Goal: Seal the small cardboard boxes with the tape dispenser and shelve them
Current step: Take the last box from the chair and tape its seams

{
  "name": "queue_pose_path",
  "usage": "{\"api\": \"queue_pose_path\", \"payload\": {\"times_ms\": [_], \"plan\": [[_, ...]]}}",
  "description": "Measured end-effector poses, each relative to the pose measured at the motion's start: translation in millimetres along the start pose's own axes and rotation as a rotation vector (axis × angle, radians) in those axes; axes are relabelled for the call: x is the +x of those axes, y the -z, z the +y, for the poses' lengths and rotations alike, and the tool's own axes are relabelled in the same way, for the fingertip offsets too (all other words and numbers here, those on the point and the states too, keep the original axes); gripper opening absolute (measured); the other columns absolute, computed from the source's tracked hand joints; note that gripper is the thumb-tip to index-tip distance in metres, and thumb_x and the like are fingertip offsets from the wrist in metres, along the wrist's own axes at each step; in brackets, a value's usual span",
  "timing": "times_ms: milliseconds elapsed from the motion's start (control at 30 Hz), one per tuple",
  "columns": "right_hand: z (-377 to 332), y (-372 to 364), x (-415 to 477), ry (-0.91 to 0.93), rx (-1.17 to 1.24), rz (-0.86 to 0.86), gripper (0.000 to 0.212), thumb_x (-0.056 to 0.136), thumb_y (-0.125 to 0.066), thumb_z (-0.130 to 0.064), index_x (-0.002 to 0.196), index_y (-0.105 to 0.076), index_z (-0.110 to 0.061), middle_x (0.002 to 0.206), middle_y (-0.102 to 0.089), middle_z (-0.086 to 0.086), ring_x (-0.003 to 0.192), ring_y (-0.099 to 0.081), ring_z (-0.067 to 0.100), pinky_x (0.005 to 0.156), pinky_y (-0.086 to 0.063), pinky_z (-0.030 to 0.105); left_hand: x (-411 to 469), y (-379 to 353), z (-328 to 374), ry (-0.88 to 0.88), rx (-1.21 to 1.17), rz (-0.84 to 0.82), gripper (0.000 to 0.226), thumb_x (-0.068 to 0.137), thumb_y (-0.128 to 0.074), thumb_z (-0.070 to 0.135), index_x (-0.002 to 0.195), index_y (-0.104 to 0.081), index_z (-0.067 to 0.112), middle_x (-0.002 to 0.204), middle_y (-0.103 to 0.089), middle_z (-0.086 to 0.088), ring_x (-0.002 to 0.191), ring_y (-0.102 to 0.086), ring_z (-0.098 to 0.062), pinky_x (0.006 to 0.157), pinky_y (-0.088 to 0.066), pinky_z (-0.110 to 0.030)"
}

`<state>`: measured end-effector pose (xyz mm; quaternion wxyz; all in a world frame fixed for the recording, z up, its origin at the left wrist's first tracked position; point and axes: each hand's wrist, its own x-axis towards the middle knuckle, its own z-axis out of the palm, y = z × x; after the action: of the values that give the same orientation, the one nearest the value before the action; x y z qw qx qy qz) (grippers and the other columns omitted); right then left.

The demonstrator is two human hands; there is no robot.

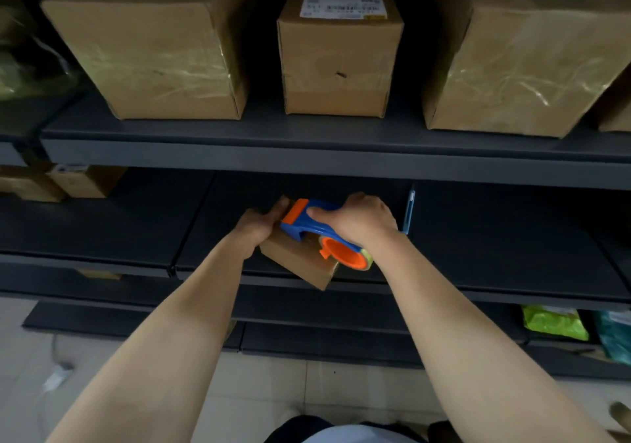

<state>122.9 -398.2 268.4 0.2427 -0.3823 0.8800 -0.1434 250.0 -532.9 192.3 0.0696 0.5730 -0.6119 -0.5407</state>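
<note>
A person stands facing dark metal shelving, both bare arms reaching forward. The left hand [257,229] holds a small cardboard box [297,261] by its far left side, fingers curled over the edge. The box sits skewed at the front edge of the middle shelf [495,238], its near corner jutting out past that edge. The right hand [358,220] has its fingers wrapped around a blue and orange tape dispenser [300,227], which is pressed onto the box top.

Taping appears to be under way; whether any tape is laid cannot be seen. Shelving this box is not yet done.

Three larger boxes [338,53] stand on the upper shelf [273,156]. The middle shelf behind the box looks open, apart from a blue divider tab [408,210] to the right. Small boxes [68,180] sit at the far left, and a green bag [553,321] lies lower right.
</note>
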Motion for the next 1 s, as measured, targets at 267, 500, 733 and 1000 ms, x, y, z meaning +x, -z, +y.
{"api": "queue_pose_path", "payload": {"times_ms": [267, 500, 733, 1000], "plan": [[20.1, 16.4, -2.7, -0.081, -0.009, -0.104, 0.06, 0.077, -0.051, -0.076, 0.076, -0.053, -0.016, 0.071, -0.057, 0.003, 0.066, -0.056, 0.018, 0.055, -0.038, 0.027, 16.8, -8.6, -7.6, -0.101, 0.079, 0.114, 0.063, 0.084, -0.057, 0.06, 0.114, -0.064, 0.005, 0.11, -0.066, -0.013, 0.099, -0.062, -0.025, 0.076, -0.046, -0.032], [121.9, 29.1, -44.8, -0.308, -0.023, -0.166, 0.062, 0.068, -0.062, -0.073, 0.057, -0.052, -0.013, 0.052, -0.053, 0.002, 0.047, -0.049, 0.018, 0.049, -0.03, 0.027, 18.7, -11.1, -9.3, -0.104, 0.114, 0.108, 0.078, 0.081, -0.054, 0.068, 0.126, -0.056, 0.004, 0.12, -0.062, -0.013, 0.106, -0.059, -0.028, 0.078, -0.046, -0.033], [103.2, -21.0, -21.8, -0.266, 0.004, -0.174, 0.071, 0.071, -0.053, -0.079, 0.087, -0.058, -0.01, 0.08, -0.061, 0.006, 0.071, -0.061, 0.019, 0.053, -0.041, 0.026, 3.2, -22.4, -6.2, -0.301, 0.469, 0.388, 0.067, 0.09, -0.051, 0.056, 0.133, -0.042, 0.006, 0.131, -0.049, -0.017, 0.118, -0.05, -0.034, 0.082, -0.05, -0.04], [100.2, -23.3, -26.2, -0.246, 0.046, -0.104, 0.062, 0.075, -0.055, -0.074, 0.077, -0.052, -0.012, 0.074, -0.059, 0.005, 0.065, -0.058, 0.018, 0.051, -0.039, 0.026, -32.7, -44.5, 11.3, -0.413, 0.977, 0.271, 0.068, 0.09, -0.041, 0.064, 0.123, -0.052, 0.005, 0.134, -0.049, -0.019, 0.124, -0.046, -0.03, 0.094, -0.045, -0.039]]}}
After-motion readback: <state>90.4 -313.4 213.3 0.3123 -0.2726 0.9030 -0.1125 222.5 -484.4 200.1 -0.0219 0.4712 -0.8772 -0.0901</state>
